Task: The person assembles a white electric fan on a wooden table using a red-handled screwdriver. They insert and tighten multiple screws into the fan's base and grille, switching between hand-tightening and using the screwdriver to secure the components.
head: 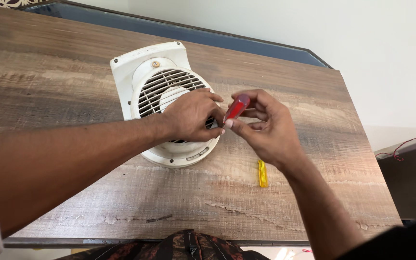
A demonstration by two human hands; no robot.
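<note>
A white exhaust fan [157, 77] with a round slatted grille lies flat on the wooden table [54, 82]. My left hand [191, 115] rests on the grille's right side, fingers curled against its rim. My right hand [266, 127] holds a red-handled screwdriver [237, 107] upright at the fan's right edge, right beside my left fingertips. The screwdriver's tip is hidden behind my left hand. A small brass screw [155, 63] sits near the top of the fan housing.
A small yellow tool [262, 173] lies on the table just right of the fan, under my right wrist. A thin dark spring-like piece [159, 218] lies near the table's front edge. A dark patterned cloth [184, 245] shows below the edge.
</note>
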